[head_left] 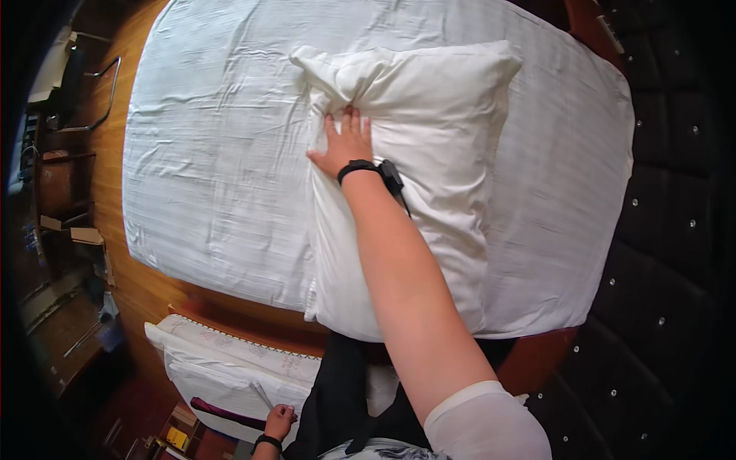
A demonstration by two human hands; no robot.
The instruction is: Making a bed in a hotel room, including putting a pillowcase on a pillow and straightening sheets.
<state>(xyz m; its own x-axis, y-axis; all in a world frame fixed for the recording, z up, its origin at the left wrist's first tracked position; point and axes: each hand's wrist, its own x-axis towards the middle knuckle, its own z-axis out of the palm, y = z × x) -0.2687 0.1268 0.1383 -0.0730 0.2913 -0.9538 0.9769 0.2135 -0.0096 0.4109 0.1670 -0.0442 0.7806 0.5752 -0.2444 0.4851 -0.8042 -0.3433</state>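
A white pillow (437, 92) lies across a bed with a white sheet (218, 172). My right hand (347, 144) rests palm down on its left part, fingers spread, and the fabric creases around the fingertips. The wrist bears a black band with a small dark device (392, 177). Low in the view, my left hand (280, 421) is half curled over a second, lower bed with white bedding (230, 376). A pale fold or strip (261, 395) runs up to its fingers; whether they pinch it is unclear.
A dark tufted headboard (650, 241) with shiny studs borders the right side. Wooden floor (118, 190) runs along the left. Beyond it stand shelves with clutter (63, 190) and a metal-framed chair (109, 95). A dark red cloth strip (227, 413) lies on the lower bed.
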